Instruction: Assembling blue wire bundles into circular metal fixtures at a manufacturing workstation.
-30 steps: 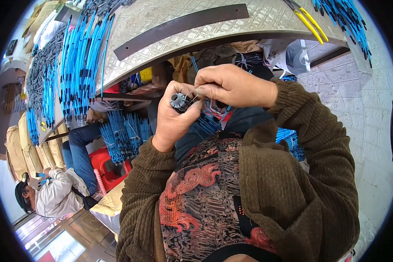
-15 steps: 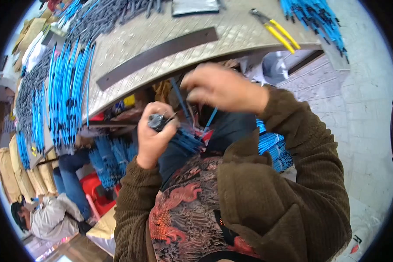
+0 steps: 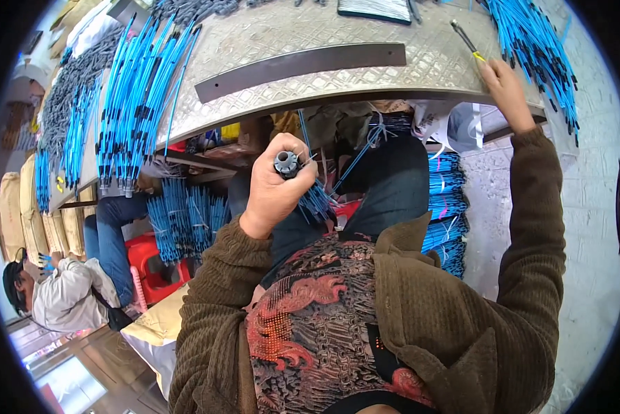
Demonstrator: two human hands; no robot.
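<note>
My left hand (image 3: 272, 190) is closed around an upright bundle of thin blue rods (image 3: 315, 201) over my lap. The bundle's dark grey ends poke out of the top of the fist, and a bit of thin wire sticks out by the thumb. At the right end of the table, my right hand (image 3: 506, 91) has its fingers closed over the yellow handles of the end-cutting pliers (image 3: 466, 38). The pliers' metal jaws point away from me, and most of the handles are hidden under the hand.
A dark flat metal bar (image 3: 303, 71) lies along the near table edge (image 3: 255, 114). Blue rods (image 3: 134, 96) lie at the left, more blue rods (image 3: 531, 48) at the far right. Tied bundles (image 3: 444, 207) stand beside my leg. A person (image 3: 75, 290) sits at left near a red stool (image 3: 148, 262).
My right hand has gone from above my lap, beside the bundle, out right to the pliers and closed on their handles. The left hand still grips the bundle; the whole view has shifted.
</note>
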